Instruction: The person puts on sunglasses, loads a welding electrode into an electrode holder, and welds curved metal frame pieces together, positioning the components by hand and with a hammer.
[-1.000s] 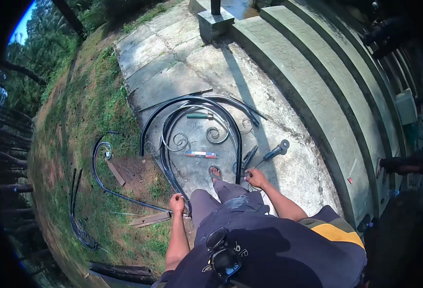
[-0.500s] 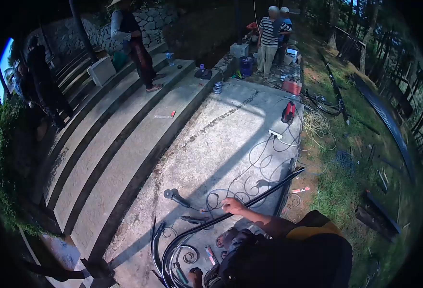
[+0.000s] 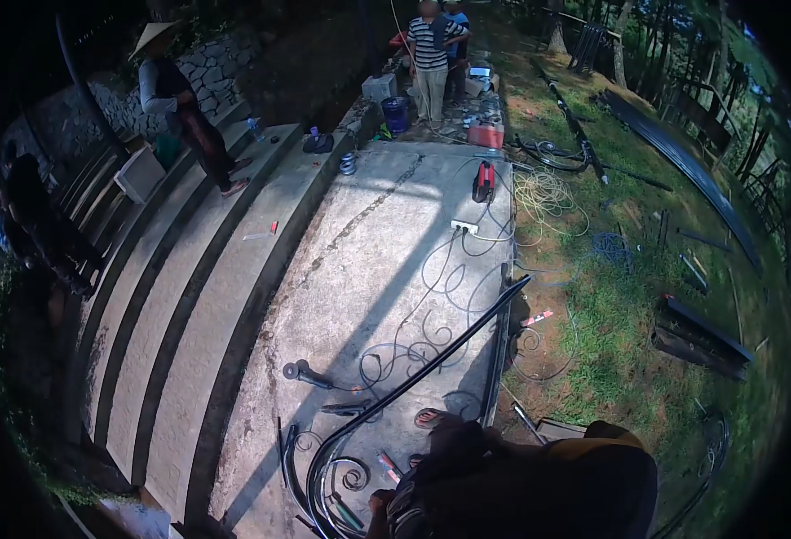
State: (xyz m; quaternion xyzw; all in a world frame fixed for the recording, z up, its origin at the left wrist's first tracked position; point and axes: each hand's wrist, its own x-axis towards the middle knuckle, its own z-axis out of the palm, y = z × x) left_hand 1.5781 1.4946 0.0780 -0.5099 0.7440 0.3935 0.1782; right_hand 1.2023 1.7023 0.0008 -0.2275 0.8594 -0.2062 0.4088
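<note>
My left hand (image 3: 380,501) is low in the view, small and dark, beside my dark clothing and close to the bent black pipe (image 3: 413,379); its fingers cannot be made out. My right hand is hidden from sight. The pipe curves round near my feet, and its straight part runs up and right across the concrete. Inside the bend lies a metal scroll (image 3: 355,473), with a green object (image 3: 349,514) below it. An angle grinder (image 3: 307,374) and a dark clamp-like tool (image 3: 349,409) rest left of the pipe. My sandalled foot (image 3: 428,417) shows right of the pipe.
Loose cables (image 3: 413,346) lead to a white power strip (image 3: 463,227) and a red-black machine (image 3: 484,182). Concrete steps (image 3: 225,296) rise at left, where a person in a pointed hat (image 3: 175,99) stands. More people (image 3: 430,54) stand at the back. Grass (image 3: 602,332) borders the right.
My right hand, which reached out over the pipe, has drawn back out of sight. The view has turned, shifting the background left and up. The pipe's straight part sits farther over the cables.
</note>
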